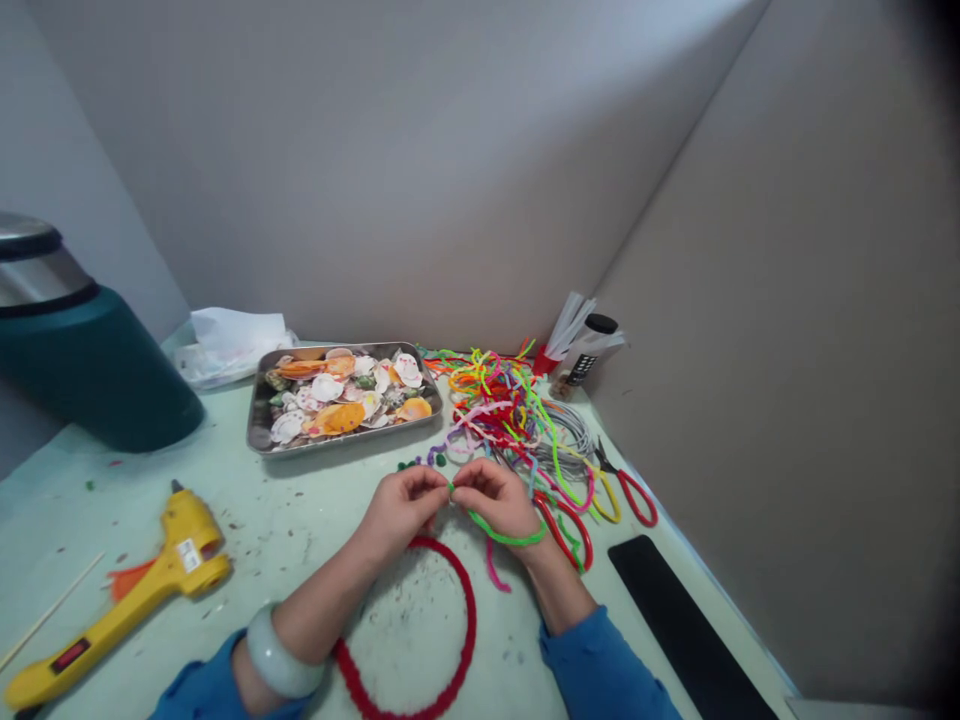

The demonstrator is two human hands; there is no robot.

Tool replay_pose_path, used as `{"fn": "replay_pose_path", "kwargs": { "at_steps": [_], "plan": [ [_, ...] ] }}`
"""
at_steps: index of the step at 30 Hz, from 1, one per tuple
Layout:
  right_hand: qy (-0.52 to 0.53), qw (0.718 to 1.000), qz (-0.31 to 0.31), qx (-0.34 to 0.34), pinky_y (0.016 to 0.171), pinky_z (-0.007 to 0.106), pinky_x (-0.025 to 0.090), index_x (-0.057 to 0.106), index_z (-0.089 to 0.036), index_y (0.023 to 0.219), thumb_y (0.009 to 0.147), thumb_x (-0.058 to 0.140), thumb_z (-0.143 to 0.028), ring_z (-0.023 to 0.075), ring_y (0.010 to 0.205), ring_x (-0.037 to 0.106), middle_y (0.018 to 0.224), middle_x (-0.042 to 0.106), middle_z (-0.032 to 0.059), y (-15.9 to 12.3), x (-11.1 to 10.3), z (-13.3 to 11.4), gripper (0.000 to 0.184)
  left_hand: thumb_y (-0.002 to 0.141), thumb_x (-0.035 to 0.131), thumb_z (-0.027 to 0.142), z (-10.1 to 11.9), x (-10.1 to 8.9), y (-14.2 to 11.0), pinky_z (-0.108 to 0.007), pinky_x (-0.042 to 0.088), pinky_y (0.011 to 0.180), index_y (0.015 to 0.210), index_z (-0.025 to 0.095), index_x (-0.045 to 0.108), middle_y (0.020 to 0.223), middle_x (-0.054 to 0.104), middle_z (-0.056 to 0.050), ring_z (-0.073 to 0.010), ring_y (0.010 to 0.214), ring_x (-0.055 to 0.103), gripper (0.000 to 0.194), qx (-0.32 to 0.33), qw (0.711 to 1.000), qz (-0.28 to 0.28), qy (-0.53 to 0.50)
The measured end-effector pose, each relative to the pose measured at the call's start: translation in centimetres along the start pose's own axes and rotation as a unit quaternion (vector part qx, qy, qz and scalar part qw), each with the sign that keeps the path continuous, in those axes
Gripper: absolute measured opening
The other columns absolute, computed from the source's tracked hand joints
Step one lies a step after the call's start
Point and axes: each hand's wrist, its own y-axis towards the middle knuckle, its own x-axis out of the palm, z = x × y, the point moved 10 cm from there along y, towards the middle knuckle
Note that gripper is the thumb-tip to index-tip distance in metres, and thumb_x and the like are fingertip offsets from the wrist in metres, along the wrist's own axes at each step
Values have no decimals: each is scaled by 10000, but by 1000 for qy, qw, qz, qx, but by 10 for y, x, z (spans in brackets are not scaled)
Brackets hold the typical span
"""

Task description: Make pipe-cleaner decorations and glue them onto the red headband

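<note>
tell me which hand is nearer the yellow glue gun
Left. The left hand is to the right of the yellow glue gun; the right hand is further right, beyond the left hand.

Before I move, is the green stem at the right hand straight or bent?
Bent: the green stem curves in an arc across the right hand. Whether its hidden part bends too, I cannot tell.
</note>
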Motion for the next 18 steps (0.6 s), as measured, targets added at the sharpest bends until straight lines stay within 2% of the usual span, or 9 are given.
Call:
{"fn": "replay_pose_path", "kwargs": {
  "at_steps": [5,11,15,18],
  "plan": [
    [-14,1000,7,-10,518,226,421,598,-182,755,715,684,-300,102,542,514,636,587,-25,1,7,7,152,639,693,375,2,-6,-1,-173,265,379,692,128,578,442,483,59,-51,360,391,277,-9,999,22,-22],
    [-90,988,68,-108,586,239,440,577,-182,785,802,593,-247,120,618,552,692,606,-1,-4,5,-2,69,631,701,363,4,-12,1,-174,298,394,711,124,603,485,534,45,-52,370,420,270,0,998,47,-52],
    [-169,975,58,-129,577,238,431,579,-181,781,819,559,-223,121,614,537,695,592,3,-6,5,-10,60,662,668,380,0,-14,3,-184,294,386,725,136,612,495,521,49,-60,369,409,258,10,999,53,-4],
    [-234,961,37,-144,580,241,422,587,-179,783,819,542,-204,123,616,521,702,581,9,-8,6,-20,63,723,611,368,4,-14,4,-197,322,414,776,148,635,544,554,32,-78,410,430,227,50,994,51,86]
  ]
}}
